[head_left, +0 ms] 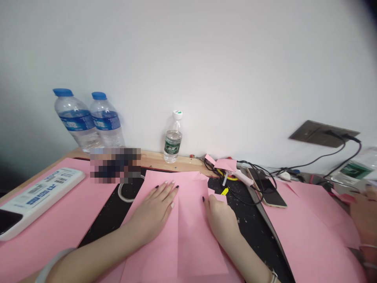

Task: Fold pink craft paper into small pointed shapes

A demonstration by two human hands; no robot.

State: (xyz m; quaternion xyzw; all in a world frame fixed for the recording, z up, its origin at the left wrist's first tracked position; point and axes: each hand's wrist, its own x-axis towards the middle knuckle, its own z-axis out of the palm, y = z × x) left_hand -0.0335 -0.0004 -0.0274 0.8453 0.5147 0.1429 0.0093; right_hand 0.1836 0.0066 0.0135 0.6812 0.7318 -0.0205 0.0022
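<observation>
A large pink paper with a vertical crease lies on the black mat in front of me. My left hand rests flat on its left half, fingers spread and pointing up and right. At its upper right edge, my right hand has its fingers curled, the thumb against the paper's edge; what it grips there, if anything, is hidden. Small pink scraps show just beyond that hand. Some folded or torn corners stand up at the paper's top edge.
Bottles stand along the wall. A white boxed device lies on pink paper at left. Cables, a pink glue gun and a phone lie at right. Another person's hand is over pink paper at far right.
</observation>
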